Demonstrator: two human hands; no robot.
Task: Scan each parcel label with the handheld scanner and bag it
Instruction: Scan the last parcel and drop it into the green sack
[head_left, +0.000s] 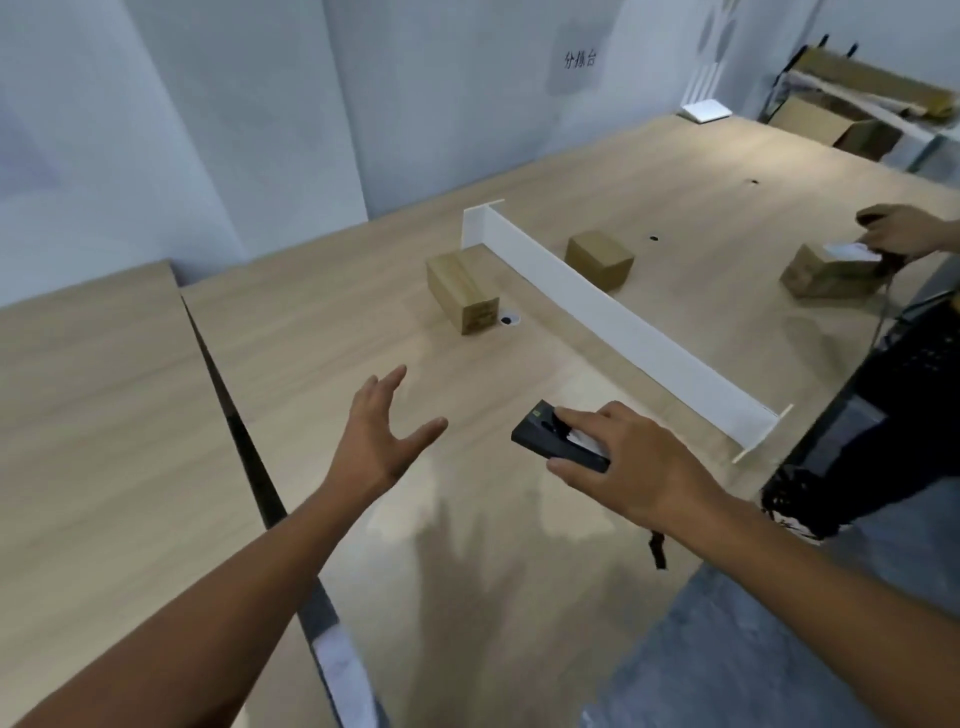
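Observation:
A tall brown cardboard parcel (463, 299) stands on the wooden table (332, 332), left of a white divider (618, 317). My left hand (382, 434) hovers open above the table, fingers spread, pointing toward that parcel and well short of it. My right hand (618, 457) holds a black handheld scanner (556, 439) above the table, fingers curled over its top and thumb under it. A second brown parcel (600, 260) sits beyond the divider. No bag is in view.
At the far right another person's hand (898, 231) rests on a third parcel (831, 273) with a white label. A second tabletop (93, 415) adjoins on the left across a dark gap. Cardboard boxes (852, 127) are stacked at the back right. A dark chair (893, 415) stands at the right.

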